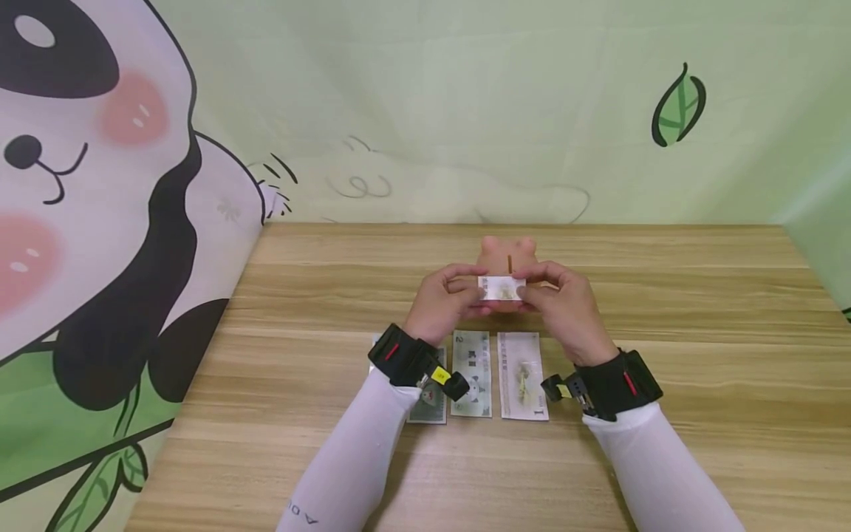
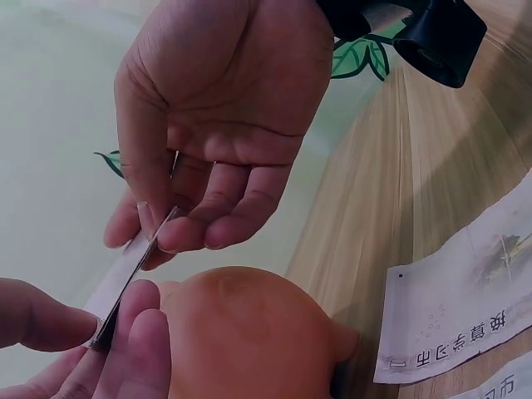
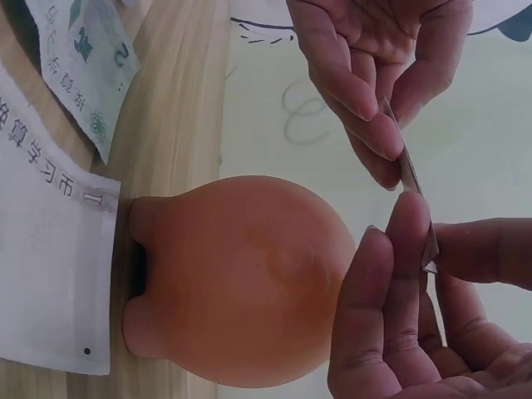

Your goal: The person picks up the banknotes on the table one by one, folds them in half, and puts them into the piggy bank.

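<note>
A small folded play banknote (image 1: 501,288) is stretched between both hands, over the front of an orange-pink piggy bank (image 1: 493,258). My left hand (image 1: 440,304) pinches its left end between thumb and fingers; my right hand (image 1: 573,307) pinches the right end. Both wrist views catch the folded note (image 3: 410,172) nearly edge-on, as a thin strip. Just beyond the note in the head view, the narrow slot (image 1: 510,264) shows in the piggy bank's top. The bank's round body fills the middle of the right wrist view.
Nearer the body, a green play note marked 2 (image 1: 471,373) and a pale pinkish play note marked 1 (image 1: 522,377) lie side by side on the wooden table (image 1: 731,295). Another green note (image 1: 428,412) is partly hidden under the left wrist. A panda-print backdrop (image 1: 465,111) stands behind.
</note>
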### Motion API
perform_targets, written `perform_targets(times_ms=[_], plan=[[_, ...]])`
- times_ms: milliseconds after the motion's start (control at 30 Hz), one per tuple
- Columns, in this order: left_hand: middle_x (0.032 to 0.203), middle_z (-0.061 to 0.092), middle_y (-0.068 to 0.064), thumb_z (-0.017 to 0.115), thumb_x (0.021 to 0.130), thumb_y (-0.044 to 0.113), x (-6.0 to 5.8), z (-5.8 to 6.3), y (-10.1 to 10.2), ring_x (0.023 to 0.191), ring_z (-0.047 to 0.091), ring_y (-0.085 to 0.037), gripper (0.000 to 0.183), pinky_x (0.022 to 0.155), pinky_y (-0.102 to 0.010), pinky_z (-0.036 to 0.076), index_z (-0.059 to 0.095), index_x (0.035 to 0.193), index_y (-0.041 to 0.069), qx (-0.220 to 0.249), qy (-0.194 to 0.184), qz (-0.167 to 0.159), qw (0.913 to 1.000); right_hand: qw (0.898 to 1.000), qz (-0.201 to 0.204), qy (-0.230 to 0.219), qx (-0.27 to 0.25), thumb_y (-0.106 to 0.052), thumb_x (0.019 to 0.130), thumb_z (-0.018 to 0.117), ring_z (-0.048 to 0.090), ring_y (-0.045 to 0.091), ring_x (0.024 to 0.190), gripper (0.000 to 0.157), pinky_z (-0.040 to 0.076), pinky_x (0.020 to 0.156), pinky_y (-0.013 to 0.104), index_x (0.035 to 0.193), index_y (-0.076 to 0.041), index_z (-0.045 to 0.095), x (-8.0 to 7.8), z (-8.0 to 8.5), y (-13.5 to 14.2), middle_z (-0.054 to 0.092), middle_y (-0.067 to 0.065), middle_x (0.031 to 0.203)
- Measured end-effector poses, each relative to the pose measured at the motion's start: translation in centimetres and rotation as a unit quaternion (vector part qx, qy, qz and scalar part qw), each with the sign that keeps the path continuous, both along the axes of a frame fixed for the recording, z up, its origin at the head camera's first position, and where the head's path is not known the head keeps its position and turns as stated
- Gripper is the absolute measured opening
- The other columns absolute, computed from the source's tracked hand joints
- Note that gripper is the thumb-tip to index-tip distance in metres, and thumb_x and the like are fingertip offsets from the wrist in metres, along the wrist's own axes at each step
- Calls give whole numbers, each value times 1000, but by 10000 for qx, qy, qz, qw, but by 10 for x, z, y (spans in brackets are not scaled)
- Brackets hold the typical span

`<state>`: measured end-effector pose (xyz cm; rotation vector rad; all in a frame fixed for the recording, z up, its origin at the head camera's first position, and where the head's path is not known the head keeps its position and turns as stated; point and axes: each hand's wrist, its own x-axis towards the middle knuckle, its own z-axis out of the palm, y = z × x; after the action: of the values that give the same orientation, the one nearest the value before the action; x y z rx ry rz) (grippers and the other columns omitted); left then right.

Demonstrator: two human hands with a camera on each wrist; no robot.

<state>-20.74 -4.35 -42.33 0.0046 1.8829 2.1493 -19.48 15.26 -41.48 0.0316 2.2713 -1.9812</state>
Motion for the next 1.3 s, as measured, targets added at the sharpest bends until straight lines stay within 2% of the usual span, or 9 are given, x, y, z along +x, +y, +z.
perform_targets(times_ms=[133, 300, 467, 767, 1033, 1300], plan=[[114, 73, -29, 59, 96, -9, 0, 1, -1, 73, 73, -15, 39, 77, -32, 65, 62, 134, -3, 25, 39, 95, 9999, 10000, 54, -25, 28, -2, 99, 60, 65, 15, 96, 30, 62, 83, 22, 128, 6, 62, 0, 0, 0, 57, 15, 123], [109, 74, -24, 61, 95, -11, -1, 0, -1, 75, 72, -14, 39, 79, -32, 65, 62, 133, -3, 87, 81, 154, 9998, 9999, 103, -40, -55, 2, 98, 58, 66, 12, 88, 33, 62, 81, 23, 131, 5, 59, -1, -1, -1, 58, 10, 112], [113, 74, -24, 64, 94, -12, -1, 1, -1, 78, 72, -14, 38, 84, -37, 65, 63, 130, -4, 21, 70, 192, 9998, 9998, 94, 28, -148, 5, 97, 58, 66, 11, 85, 36, 63, 81, 25, 133, 5, 56, -2, -3, -2, 60, 7, 106], [117, 73, -27, 63, 94, -13, 0, 1, -1, 78, 72, -13, 34, 87, -40, 64, 64, 128, -6, -82, 126, 189, 9997, 9999, 77, 7, -124, 4, 98, 57, 66, 10, 86, 34, 62, 81, 24, 133, 6, 56, -2, -1, -1, 61, 8, 106], [116, 72, -29, 62, 94, -14, 0, -1, 0, 78, 71, -12, 35, 80, -30, 65, 63, 128, -8, -39, 164, 188, 9997, 9999, 71, 0, -141, 4, 98, 57, 67, 10, 86, 35, 62, 81, 24, 133, 6, 56, -1, -1, -1, 62, 7, 106], [115, 73, -26, 63, 94, -13, 0, 0, 0, 76, 71, -12, 33, 76, -26, 64, 64, 127, -6, -34, 156, 241, 9996, 9998, 171, -111, 17, 1, 102, 56, 67, 12, 92, 36, 62, 83, 22, 137, 4, 56, -2, -1, 1, 64, 16, 118]])
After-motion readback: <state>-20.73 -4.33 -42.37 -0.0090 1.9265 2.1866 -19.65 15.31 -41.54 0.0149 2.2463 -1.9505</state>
